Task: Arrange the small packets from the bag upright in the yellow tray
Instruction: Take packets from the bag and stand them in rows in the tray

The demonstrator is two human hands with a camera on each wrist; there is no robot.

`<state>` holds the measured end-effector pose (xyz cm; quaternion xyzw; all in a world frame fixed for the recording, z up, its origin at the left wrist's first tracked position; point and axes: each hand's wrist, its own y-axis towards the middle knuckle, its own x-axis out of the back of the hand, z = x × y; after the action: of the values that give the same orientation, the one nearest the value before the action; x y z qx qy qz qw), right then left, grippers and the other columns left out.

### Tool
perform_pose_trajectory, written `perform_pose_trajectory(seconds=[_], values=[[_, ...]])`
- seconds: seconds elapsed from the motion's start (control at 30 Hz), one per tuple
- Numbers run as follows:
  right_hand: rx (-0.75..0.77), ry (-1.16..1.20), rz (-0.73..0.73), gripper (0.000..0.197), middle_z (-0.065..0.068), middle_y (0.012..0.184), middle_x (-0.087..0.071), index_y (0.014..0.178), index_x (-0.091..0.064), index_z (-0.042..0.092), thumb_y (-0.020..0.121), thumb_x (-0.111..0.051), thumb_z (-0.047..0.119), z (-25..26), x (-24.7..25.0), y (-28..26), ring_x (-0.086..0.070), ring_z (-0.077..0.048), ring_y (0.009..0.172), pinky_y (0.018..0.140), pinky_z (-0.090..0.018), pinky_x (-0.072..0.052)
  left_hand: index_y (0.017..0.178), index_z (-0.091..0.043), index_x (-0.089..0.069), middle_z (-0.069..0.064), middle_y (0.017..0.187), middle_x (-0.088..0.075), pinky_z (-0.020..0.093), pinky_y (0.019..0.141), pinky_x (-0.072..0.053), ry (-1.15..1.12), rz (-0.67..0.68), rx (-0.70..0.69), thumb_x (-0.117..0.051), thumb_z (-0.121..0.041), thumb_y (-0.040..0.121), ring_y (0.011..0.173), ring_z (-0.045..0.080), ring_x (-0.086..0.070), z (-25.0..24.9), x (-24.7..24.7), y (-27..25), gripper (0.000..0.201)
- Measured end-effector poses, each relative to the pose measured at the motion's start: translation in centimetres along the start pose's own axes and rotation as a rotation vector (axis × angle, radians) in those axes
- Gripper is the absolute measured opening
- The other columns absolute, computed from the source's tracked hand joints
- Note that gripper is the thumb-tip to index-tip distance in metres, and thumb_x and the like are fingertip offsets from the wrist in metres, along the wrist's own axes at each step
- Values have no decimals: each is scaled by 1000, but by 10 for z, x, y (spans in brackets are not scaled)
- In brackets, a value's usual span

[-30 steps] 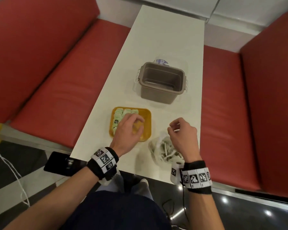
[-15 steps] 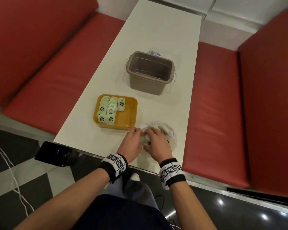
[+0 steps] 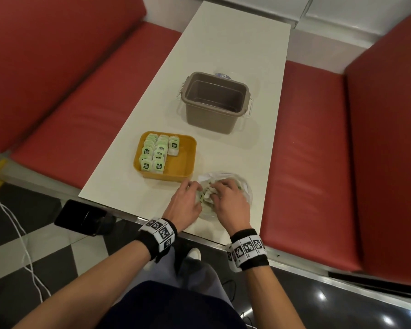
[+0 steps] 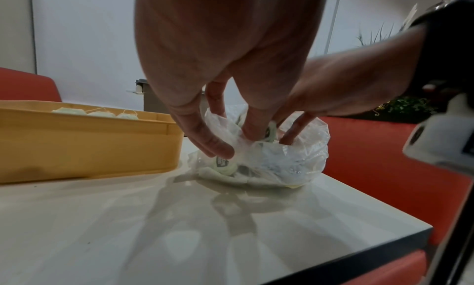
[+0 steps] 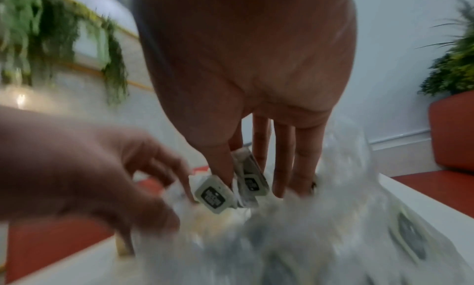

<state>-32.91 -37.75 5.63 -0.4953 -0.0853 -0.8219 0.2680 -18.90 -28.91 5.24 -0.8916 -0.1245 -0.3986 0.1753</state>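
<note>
Here, both hands work inside the clear plastic bag (image 3: 223, 186), which sits crumpled on the white counter (image 3: 223, 55) just beside the yellow tray's (image 3: 190, 148) near right corner. Packets (image 3: 156, 153) are small, pale green squares with a dark label; those in the tray stand upright in rows against its left side, with one short row started beside them. More packets lie loose in the bag.

Left hand (image 3: 184, 203): thumb and fingers pinch the bag's film at its tray-side edge, seen plainly from the left wrist. Right hand (image 3: 230, 200): fingers reach down into the bag; the right wrist view, though blurred, shows the thumb and forefinger clamped on a few packets (image 5: 246, 180), which the head view hides under the knuckles.

Beyond the tray stands a grey-brown tub (image 3: 215, 103). Only the head view shows the tray's rows; the left wrist view shows just packet tops above the tray wall.
</note>
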Motion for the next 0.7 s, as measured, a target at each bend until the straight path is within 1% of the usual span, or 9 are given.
perform_pose_trajectory(seconds=[0.1, 0.23, 0.3, 0.37, 0.47, 0.5, 0.57, 0.63, 0.7], values=[[-4, 109, -49, 28, 6, 136, -64, 127, -77, 26, 103, -65, 27, 0, 19, -3, -63, -18, 119, 90, -36, -53, 132, -21, -60, 1, 139, -50, 35, 97, -50, -32, -2, 6, -75, -14, 94, 113, 23, -62, 1, 2, 0, 41], [5, 263, -115, 23, 2, 118, -75, 121, -80, 25, 98, -76, 25, -5, 42, -3, -68, -19, 107, 92, -34, -52, 132, -25, -63, -1, 137, -54, 39, 97, -53, -58, -1, -16, -76, -22, 94, 110, 22, -62, 5, 4, 0, 40], [-18, 360, -179, 24, 6, 114, -77, 121, -80, 27, 98, -78, 23, -7, 53, -5, -69, -13, 103, 94, -29, -52, 132, -29, -64, -3, 136, -55, 40, 98, -53, -72, -4, -30, -75, -24, 95, 109, 20, -61, 5, 5, 0, 39], [-42, 405, -193, 23, 11, 111, -78, 121, -80, 28, 98, -78, 24, -8, 55, -6, -69, -8, 101, 93, -27, -52, 131, -32, -66, -4, 135, -57, 41, 99, -52, -75, -8, -37, -74, -24, 96, 111, 20, -61, 4, 7, 0, 37], [-98, 412, -90, 22, 16, 110, -80, 119, -81, 31, 98, -78, 28, -11, 45, -9, -73, -10, 102, 94, -32, -57, 130, -34, -68, -4, 136, -58, 40, 101, -52, -79, -7, -34, -73, -25, 97, 115, 21, -62, 1, 11, 1, 34], [-125, 432, -74, 21, 17, 110, -80, 119, -81, 32, 98, -78, 30, -13, 42, -10, -75, -10, 101, 95, -36, -59, 130, -34, -68, -3, 137, -58, 39, 101, -52, -71, -4, -39, -72, -26, 97, 117, 21, -62, 0, 12, 0, 33], [-174, 544, -87, 19, 18, 108, -81, 117, -81, 33, 99, -77, 30, -17, 39, -13, -76, -8, 95, 91, -42, -64, 131, -33, -67, -3, 140, -58, 35, 101, -49, -57, -15, -57, -70, -28, 99, 123, 21, -61, -2, 17, -1, 32], [-214, 733, -102, 18, 11, 107, -82, 119, -80, 27, 103, -75, 23, -14, 47, -15, -78, -9, 94, 87, -40, -66, 135, -31, -63, -2, 143, -57, 32, 100, -46, -72, -47, -70, -67, -31, 103, 125, 20, -59, -5, 26, -2, 33], [-229, 939, -98, 18, 1, 110, -82, 122, -77, 18, 105, -73, 17, -8, 61, -16, -79, -17, 96, 83, -40, -65, 139, -28, -59, -3, 142, -58, 35, 103, -51, -162, -95, -80, -63, -36, 106, 122, 15, -60, -12, 38, -3, 34]])
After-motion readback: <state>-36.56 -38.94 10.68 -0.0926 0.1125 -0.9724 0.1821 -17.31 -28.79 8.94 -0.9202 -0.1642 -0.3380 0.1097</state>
